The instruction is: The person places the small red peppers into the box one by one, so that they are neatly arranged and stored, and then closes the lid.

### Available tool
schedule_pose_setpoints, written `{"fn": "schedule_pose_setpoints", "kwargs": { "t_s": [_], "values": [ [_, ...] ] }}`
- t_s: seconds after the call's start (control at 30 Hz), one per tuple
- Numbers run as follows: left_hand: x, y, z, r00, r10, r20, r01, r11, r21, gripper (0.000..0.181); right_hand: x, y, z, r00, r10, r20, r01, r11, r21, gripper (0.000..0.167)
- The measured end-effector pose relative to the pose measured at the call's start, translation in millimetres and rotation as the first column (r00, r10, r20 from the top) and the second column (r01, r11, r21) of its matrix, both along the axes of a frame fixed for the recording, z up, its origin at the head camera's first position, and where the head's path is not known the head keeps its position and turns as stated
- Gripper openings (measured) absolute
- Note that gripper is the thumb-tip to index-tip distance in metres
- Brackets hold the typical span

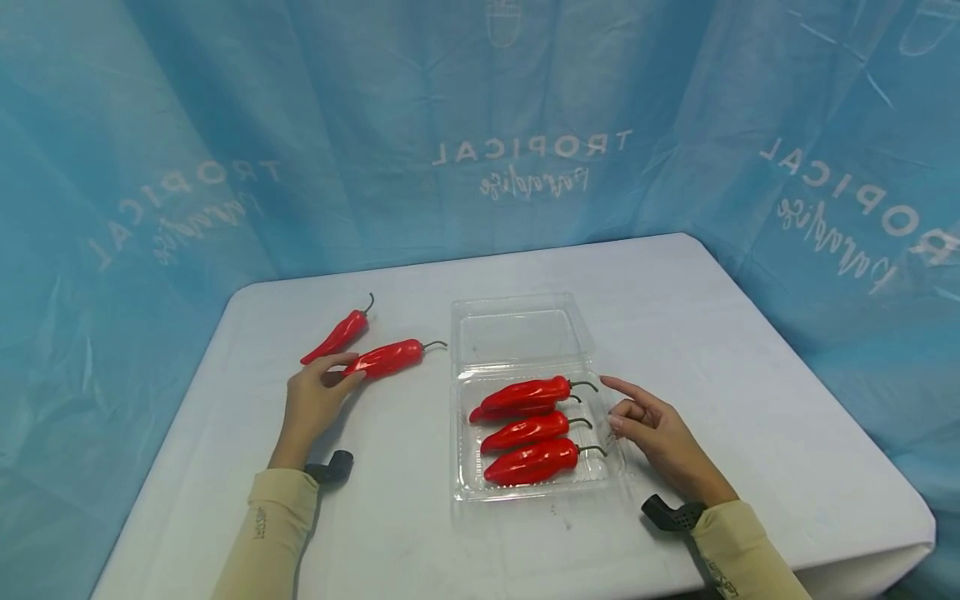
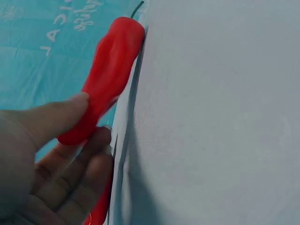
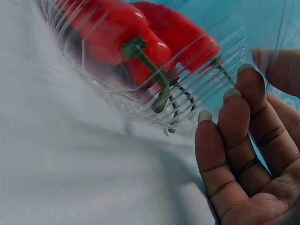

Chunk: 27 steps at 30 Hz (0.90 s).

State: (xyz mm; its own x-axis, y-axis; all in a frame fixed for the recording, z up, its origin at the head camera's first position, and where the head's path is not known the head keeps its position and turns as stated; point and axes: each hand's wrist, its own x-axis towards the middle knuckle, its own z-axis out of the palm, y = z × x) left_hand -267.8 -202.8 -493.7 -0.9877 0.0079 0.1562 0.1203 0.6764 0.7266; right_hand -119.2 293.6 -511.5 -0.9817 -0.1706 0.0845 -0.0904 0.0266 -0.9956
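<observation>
1. The left hand (image 1: 311, 407) pinches a red pepper by its narrow end, thumb on 1 side and fingers on the other. The right hand (image 1: 663, 435) has its fingers bent and appears to pinch the right wall of a clear container lightly, plastic between thumb and fingers.
2. The held pepper (image 1: 390, 358) is left of centre in the frame, stem pointing right; I cannot tell if it is fully off the cloth. Gripped only at the tapered tip, its heavier stem end could droop or twist, and the glossy skin could slip free.
3. Its stem (image 1: 435, 343) ends just beside the container's left edge, so a low sideways move could catch it there.
4. The container (image 1: 467, 477), right of centre, looks thin. Too firm a squeeze could buckle its wall; too loose a hold could let it slide.
5. Inside, 4 peppers (image 1: 532, 462) by stem count lie close, the upper 2 overlapping. Another on top could roll or press stems against the right wall.
6. The open lid (image 1: 517, 333), above the tray in the frame, could swing if bumped.
7. The loose pepper (image 1: 341, 335), upper left, lies just beside the left fingers, which could nudge it.
</observation>
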Motion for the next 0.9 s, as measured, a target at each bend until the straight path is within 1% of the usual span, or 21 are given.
{"fn": "schedule_pose_setpoints", "kwargs": {
  "t_s": [0.17,0.33,0.43,0.57,0.7,0.8,0.9],
  "values": [
    [5.2,2.8,3.3,0.998,0.040,-0.051,-0.037,0.998,0.049,0.045,-0.1,1,-1.5,1.000,0.005,-0.009,-0.005,1.000,-0.005,0.058],
    [11.3,2.9,7.6,0.991,0.094,-0.093,-0.087,0.993,0.082,0.044,0.2,0,-1.7,1.000,0.006,0.002,-0.006,1.000,0.011,0.057],
    [14.1,3.9,12.5,0.986,0.121,-0.116,-0.108,0.987,0.116,0.043,0.2,0,-0.9,1.000,0.004,0.004,-0.005,1.000,0.016,0.057],
    [19.4,7.7,22.7,0.980,0.152,-0.130,-0.130,0.978,0.164,0.043,0.1,1,0.4,1.000,0.003,0.006,-0.003,1.000,0.011,0.057],
    [26.4,11.4,32.1,0.974,0.171,-0.148,-0.144,0.973,0.181,0.045,-0.3,1,0.0,1.000,0.011,0.003,-0.011,1.000,-0.001,0.057],
    [30.9,12.4,37.9,0.962,0.194,-0.190,-0.153,0.966,0.209,0.044,-0.5,1,-0.6,1.000,0.013,0.001,-0.013,1.000,-0.001,0.057],
    [33.9,13.2,42.9,0.944,0.207,-0.259,-0.135,0.953,0.270,0.040,-0.8,2,-0.7,1.000,0.009,-0.002,-0.009,1.000,0.005,0.057]
  ]
}}
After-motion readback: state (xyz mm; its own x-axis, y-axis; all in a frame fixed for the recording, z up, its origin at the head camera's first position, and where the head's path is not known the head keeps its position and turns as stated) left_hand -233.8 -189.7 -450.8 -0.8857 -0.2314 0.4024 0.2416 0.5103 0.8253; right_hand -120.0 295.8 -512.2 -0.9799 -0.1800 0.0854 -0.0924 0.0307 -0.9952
